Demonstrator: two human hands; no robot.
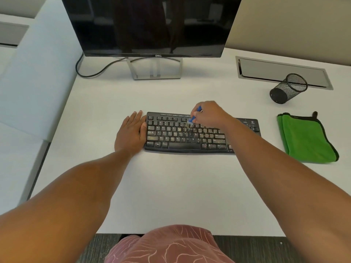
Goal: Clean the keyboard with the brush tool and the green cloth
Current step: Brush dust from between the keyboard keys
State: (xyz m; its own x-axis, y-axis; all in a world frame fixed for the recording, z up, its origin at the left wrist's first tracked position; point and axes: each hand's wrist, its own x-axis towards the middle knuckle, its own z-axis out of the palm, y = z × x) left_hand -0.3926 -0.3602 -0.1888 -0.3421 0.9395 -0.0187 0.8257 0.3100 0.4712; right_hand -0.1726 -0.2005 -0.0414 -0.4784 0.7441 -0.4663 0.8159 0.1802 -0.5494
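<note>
A black keyboard (176, 136) lies in the middle of the white desk, with pale crumbs scattered over its centre and right keys. My right hand (209, 114) grips a small blue brush tool (193, 117) whose tip touches the upper key rows. My left hand (131, 130) lies flat on the desk, fingers straight, with its thumb side against the keyboard's left edge. The folded green cloth (305, 138) rests on the desk to the right of the keyboard, apart from both hands. My right forearm hides the keyboard's lower right corner.
A Dell monitor (150, 25) on a metal stand (155, 68) stands behind the keyboard, its cable (89, 71) looping to the left. A black mesh pen cup (288, 88) lies tipped at the back right by a grey cable hatch (283, 72). The desk's front edge (190, 233) is near my body.
</note>
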